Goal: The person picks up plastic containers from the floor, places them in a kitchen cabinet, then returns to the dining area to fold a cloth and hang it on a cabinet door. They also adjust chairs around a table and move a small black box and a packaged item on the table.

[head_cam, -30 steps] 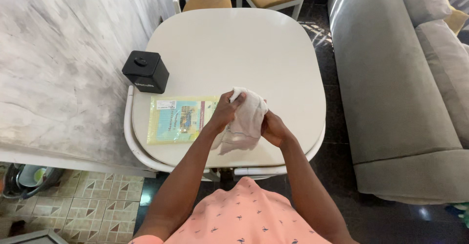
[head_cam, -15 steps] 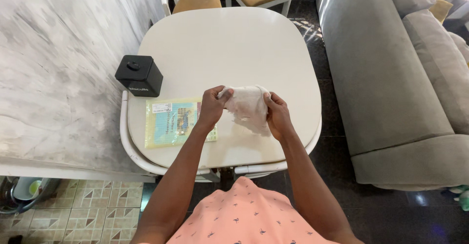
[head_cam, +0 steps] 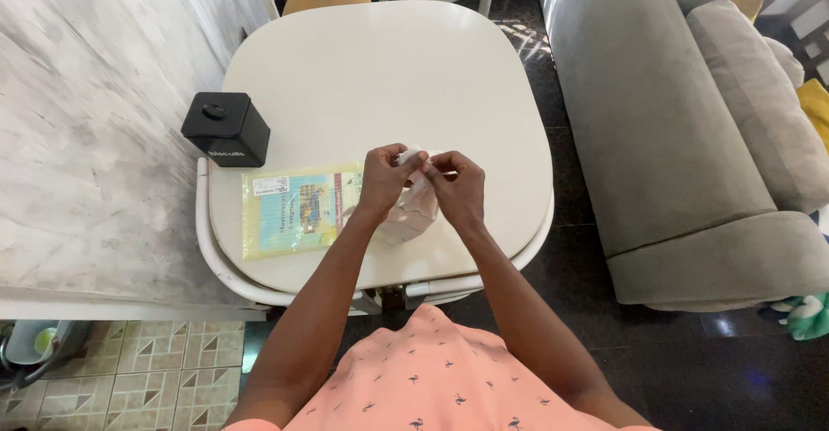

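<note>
Standing over the white bench, we see a yellow packet and black box near its left edge; our left hand and right hand pinch a white cloth by its top, fingers closed, so it hangs bunched just above the bench.

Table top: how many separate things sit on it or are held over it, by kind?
Black lidded box: 1
Yellow plastic-wrapped packet: 1
White cloth, gripped over the white table by left hand and right hand: 1
Total: 3
</note>
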